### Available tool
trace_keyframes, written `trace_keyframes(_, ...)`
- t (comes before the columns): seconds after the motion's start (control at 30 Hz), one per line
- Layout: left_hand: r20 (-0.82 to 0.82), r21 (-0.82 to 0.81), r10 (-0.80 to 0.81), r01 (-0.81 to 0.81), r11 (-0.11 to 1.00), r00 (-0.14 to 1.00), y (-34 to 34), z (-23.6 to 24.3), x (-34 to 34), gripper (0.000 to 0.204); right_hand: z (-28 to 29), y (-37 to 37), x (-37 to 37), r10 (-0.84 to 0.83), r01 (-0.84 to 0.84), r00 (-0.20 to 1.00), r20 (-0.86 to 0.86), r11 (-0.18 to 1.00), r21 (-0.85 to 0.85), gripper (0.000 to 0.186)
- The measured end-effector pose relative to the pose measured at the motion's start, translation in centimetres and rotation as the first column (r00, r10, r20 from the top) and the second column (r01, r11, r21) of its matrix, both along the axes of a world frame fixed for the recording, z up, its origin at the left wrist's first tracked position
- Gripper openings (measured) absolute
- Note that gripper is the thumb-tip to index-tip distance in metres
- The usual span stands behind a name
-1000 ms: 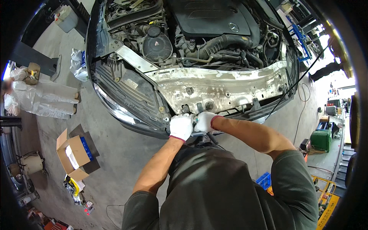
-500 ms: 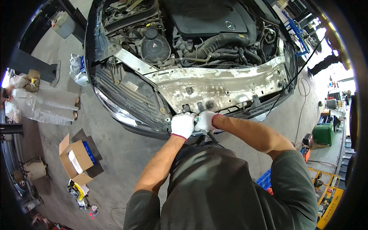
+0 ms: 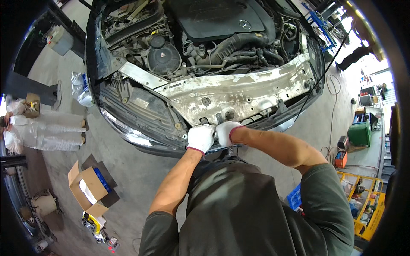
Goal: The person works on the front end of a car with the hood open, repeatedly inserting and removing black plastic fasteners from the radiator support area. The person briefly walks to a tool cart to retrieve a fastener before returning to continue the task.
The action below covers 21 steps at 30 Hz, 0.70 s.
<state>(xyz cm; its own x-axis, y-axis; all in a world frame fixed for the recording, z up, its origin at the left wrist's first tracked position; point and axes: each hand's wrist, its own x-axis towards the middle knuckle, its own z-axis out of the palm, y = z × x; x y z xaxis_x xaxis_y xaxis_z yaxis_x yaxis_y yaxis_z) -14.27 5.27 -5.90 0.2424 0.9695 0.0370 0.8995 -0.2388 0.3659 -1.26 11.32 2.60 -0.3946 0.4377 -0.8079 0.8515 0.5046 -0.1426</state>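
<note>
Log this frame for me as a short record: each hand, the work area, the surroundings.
Left hand: white-gloved, at the near edge of a scuffed metal front panel; anything gripped is hidden
Right hand: white-gloved, close beside the left; grip unclear
Work area: front of a car, black engine cover exposed
Floor, left: open cardboard box
Right side: green bin

The left hand [image 3: 200,138] and right hand [image 3: 226,133] wear white gloves [image 3: 199,141] with red cuffs [image 3: 195,150], below a dark grey-green shirt [image 3: 230,209]. Along the front edge of the black car [image 3: 156,148], the metal panel [image 3: 243,91] is silver, mottled with whitish and brownish patches. The engine cover [image 3: 218,19] is black. On the grey floor [image 3: 143,170], the box [image 3: 97,181] is brown, the bin [image 3: 359,134] green, the rack [image 3: 375,219] yellow.
</note>
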Motion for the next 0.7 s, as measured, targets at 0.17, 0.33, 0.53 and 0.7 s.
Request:
trace_keyframes(0.17, 0.089, -0.018, -0.011, 0.013, 1.0, 0.996, 0.1, 1.3, -0.4, 0.015, -1.8, -1.0, 0.8, 0.395, -0.377, 0.916, 0.073, 0.784, 0.492, 0.026)
trace_keyframes(0.33, 0.098, 0.022, -0.074, 0.072, 0.997, 0.992, 0.4, -0.2, -0.5, 0.014, -1.9, -0.2, 1.2, 0.01, -0.005, 0.986, -0.168, 1.0, 0.027, 0.028)
trace_keyframes(0.53, 0.049, 0.06, -0.038, 0.035, 0.998, 0.998, 0.3, 0.1, -0.3, 0.014, -2.1, -1.6, 1.3, 0.321, -0.231, 0.946, -0.039, 0.756, 0.612, 0.022)
trace_keyframes(0.7, 0.045, 0.007, -0.089, 0.089, 0.996, 0.995, 0.7, 0.0, -0.3, 0.021, -0.9, -0.1, 0.7, -0.156, 0.153, 0.987, -0.04, 0.986, -0.06, 0.028)
